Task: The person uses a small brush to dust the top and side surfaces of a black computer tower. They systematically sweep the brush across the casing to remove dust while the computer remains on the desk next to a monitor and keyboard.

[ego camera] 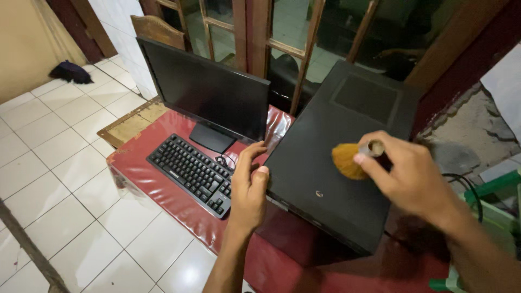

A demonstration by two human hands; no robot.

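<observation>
Right hand (412,179) grips brush (350,160) over computer case (331,163); left hand (248,190) loose on case edge. Risk: case sliding off table (163,190) corner if pushed.

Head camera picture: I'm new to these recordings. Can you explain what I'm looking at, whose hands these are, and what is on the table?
There is one picture, taken by a camera worn on a person's head and looking down, so both hands belong to the wearer. No robot is involved.

The left hand rests on the edge of a black computer case, which lies flat on a table covered in shiny red plastic. The right hand holds a small brush with orange-yellow bristles; the bristles are on the top of the case or just above it.

Left of the case lies a black keyboard, and behind it stands a dark monitor, switched off. The floor is white tile, with a wooden-framed glass door behind the table.
</observation>
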